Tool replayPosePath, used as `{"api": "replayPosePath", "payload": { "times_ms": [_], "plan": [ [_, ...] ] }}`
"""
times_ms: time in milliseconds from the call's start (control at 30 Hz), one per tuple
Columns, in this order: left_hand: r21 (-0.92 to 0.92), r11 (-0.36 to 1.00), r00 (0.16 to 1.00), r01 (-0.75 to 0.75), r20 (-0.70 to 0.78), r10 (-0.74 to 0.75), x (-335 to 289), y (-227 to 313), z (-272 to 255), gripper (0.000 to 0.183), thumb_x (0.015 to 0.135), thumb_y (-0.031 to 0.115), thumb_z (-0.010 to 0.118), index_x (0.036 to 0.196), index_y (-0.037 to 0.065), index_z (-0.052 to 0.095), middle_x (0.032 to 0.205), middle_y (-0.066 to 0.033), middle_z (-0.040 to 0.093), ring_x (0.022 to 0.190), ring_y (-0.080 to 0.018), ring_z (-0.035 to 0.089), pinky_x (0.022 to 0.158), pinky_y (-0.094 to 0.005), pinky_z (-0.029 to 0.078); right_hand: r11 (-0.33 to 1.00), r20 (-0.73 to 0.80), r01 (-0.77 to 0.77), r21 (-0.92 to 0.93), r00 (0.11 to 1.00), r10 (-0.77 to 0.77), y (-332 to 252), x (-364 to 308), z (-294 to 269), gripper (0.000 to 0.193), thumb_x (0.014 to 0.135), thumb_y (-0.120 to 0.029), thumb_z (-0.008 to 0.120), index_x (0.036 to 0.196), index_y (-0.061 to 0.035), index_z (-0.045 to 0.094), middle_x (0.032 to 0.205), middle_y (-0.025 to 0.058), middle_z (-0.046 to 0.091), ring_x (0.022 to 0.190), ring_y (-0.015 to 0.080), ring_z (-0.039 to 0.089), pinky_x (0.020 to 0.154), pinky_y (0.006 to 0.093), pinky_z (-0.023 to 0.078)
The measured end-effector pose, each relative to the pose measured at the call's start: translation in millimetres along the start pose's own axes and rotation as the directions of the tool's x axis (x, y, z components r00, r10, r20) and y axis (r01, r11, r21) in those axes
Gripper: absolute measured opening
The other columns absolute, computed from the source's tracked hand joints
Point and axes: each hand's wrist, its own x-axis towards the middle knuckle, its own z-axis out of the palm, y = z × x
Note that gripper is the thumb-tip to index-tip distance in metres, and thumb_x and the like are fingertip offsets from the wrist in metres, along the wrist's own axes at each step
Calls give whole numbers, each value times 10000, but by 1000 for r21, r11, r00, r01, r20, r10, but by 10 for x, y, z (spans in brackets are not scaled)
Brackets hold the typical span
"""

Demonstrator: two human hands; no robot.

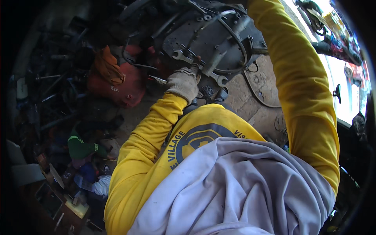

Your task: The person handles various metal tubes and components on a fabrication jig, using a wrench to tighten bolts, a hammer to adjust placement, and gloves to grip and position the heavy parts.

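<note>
My left hand (183, 83), in a dirty pale work glove, reaches to the near edge of a dark metal plate (184, 37). Its fingers are closed around a double-ended open wrench (207, 73); one jaw shows on each side of the hand, though dark parts partly hide the grip. Metal bars and a curved tube (239, 41) are on the plate just beyond the hand. My right arm (291, 58), in a yellow sleeve, stretches up past the top edge of the picture, so my right hand is out of sight.
A red bag-like thing (131, 88) with an orange cloth (107, 66) lies to the left. A cable (252, 92) curves over the stone floor (264, 80). A person in a green top (80, 147) is low at the left, near metal bars and boxes.
</note>
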Motion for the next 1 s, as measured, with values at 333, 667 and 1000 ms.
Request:
{"api": "replayPosePath", "payload": {
  "times_ms": [333,667,1000],
  "plan": [
    [-82,995,993,47,109,-38,-80,28,-153,804,883,273,594,1566,234,173,1133,-168,637,1012,-347,665,777,-523,539,954,531,288,-78,822,-205,261,317,707,456,807,-474,690,1155,-181,721,1090,85,718,1024,280,667,899,424,495],
    [-56,997,999,43,-1,-43,-53,-39,62,823,877,294,591,1573,236,156,1019,-169,660,873,-330,677,720,-476,551,669,209,602,-436,790,-576,613,343,1151,293,869,-231,637,1122,-99,704,1008,108,720,964,261,686,835,366,540],
    [15,1000,1000,-15,20,15,-61,28,6,786,897,272,574,1572,236,174,1122,-187,647,983,-350,668,783,-528,536,693,-334,-286,662,715,614,-1402,-2233,1130,322,827,-141,760,1130,-86,669,980,102,684,737,209,683,658,310,554]
  ]
}}
